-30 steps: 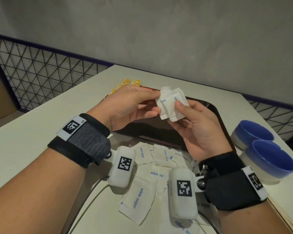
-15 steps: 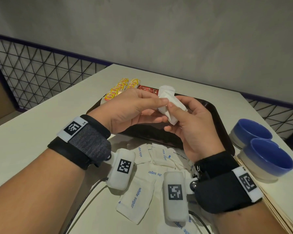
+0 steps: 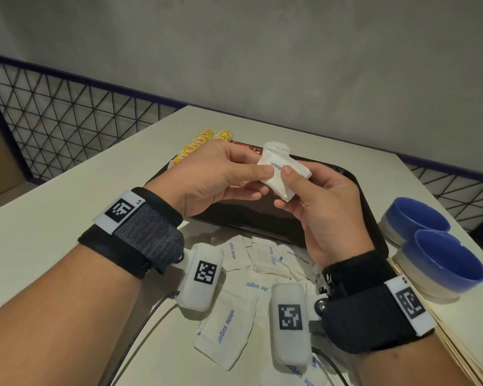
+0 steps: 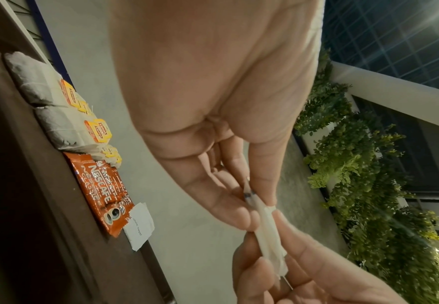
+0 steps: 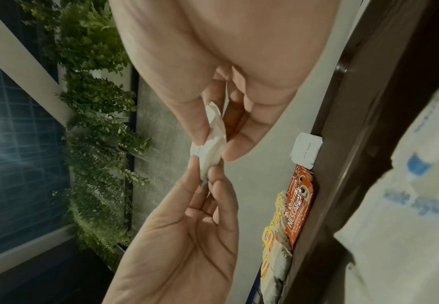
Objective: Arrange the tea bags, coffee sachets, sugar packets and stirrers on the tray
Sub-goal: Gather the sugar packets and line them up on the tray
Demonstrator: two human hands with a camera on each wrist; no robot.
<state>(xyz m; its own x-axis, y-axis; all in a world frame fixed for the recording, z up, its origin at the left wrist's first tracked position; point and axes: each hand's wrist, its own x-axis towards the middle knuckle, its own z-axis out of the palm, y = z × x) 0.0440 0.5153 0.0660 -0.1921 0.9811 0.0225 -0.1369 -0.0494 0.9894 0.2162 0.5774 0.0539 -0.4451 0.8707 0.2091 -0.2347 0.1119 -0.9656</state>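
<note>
I pinch a small stack of sugar packets (image 3: 279, 169) between my left hand (image 3: 215, 176) and right hand (image 3: 318, 207), above the tray (image 3: 357, 188) — light, soft paper, apt to slide apart — so I judge the flat faces the place to grip.

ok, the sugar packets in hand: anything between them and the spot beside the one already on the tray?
Nothing visible. Both hands, left hand and right hand, pinch the held sugar packets above the tray. The sugar packet already on the tray lies beside the coffee sachet; the strip past it looks bare.
</note>
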